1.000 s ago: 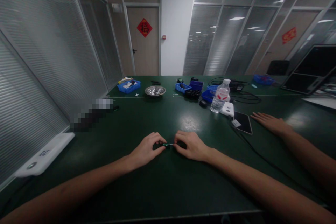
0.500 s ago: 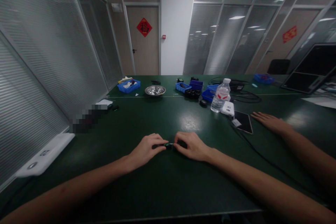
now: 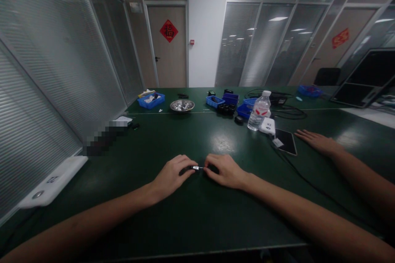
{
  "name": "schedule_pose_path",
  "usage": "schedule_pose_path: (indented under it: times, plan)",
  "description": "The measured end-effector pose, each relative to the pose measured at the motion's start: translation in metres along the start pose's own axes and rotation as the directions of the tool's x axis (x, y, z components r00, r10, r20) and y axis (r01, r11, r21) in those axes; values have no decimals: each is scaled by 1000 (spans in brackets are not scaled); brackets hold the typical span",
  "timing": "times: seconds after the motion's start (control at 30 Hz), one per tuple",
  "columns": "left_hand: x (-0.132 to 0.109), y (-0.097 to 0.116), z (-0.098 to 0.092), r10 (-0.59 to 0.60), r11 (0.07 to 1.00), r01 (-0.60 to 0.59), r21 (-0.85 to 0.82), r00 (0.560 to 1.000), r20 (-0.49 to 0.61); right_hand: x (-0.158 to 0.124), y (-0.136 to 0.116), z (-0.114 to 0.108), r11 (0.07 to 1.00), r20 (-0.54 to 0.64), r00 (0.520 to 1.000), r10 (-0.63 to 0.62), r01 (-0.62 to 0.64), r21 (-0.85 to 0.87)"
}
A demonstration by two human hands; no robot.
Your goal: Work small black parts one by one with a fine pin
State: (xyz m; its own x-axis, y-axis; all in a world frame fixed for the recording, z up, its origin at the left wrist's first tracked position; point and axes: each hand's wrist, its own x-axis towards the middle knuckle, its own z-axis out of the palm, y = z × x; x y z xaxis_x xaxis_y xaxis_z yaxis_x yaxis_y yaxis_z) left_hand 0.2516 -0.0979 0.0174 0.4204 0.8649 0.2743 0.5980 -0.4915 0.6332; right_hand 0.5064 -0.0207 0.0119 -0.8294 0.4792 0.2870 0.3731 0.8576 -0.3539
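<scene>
My left hand (image 3: 174,174) and my right hand (image 3: 222,170) meet on the dark green table (image 3: 197,222) in front of me. Both are curled, and their fingertips pinch a small dark part (image 3: 196,168) with a pale metallic end between them. The part lies low on the tabletop. Its exact shape is too small to make out.
Another person's hand (image 3: 317,143) lies flat at the right beside a dark tablet (image 3: 286,141). A water bottle (image 3: 259,111), a white box (image 3: 268,125), blue bins (image 3: 151,100), a metal bowl (image 3: 182,106) and cables stand farther back. A white device (image 3: 52,181) rests at the left edge.
Both hands stay together on the small part. Its visible end has turned from greenish to pale and metallic. The view has shifted slightly.
</scene>
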Motion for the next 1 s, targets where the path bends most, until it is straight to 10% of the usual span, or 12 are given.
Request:
schedule_pose_path:
  times: [1.0]
  plan:
    - [2,-6,0,-33,999,32,27,998,48,-1,-3,-2,1000,-3,1000,-13,13,3]
